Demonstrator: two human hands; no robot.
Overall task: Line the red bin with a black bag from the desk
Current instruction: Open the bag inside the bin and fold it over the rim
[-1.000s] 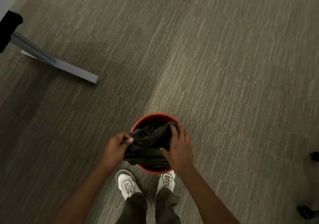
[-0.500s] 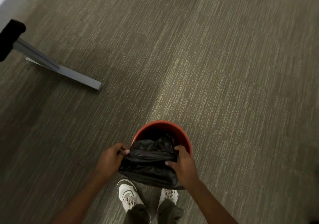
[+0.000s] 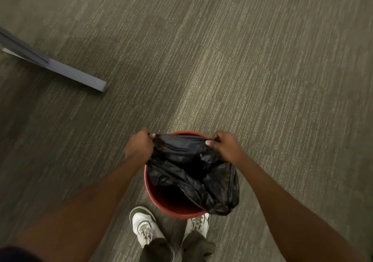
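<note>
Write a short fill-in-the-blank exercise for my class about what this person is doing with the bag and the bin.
1. Both hands, the left hand and the right hand, grip a ____ plastic bag.
2. The bag hangs over a bin whose colour is ____.
3. The bin stands on the ____, just ahead of two white shoes.

Missing words: black; red; carpet

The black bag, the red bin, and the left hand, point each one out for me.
black bag [image 3: 193,173], head view, on the crumpled middle of the plastic.
red bin [image 3: 161,199], head view, on its bare inner wall.
left hand [image 3: 139,147], head view, on the back of the hand gripping the bag's edge.
</note>
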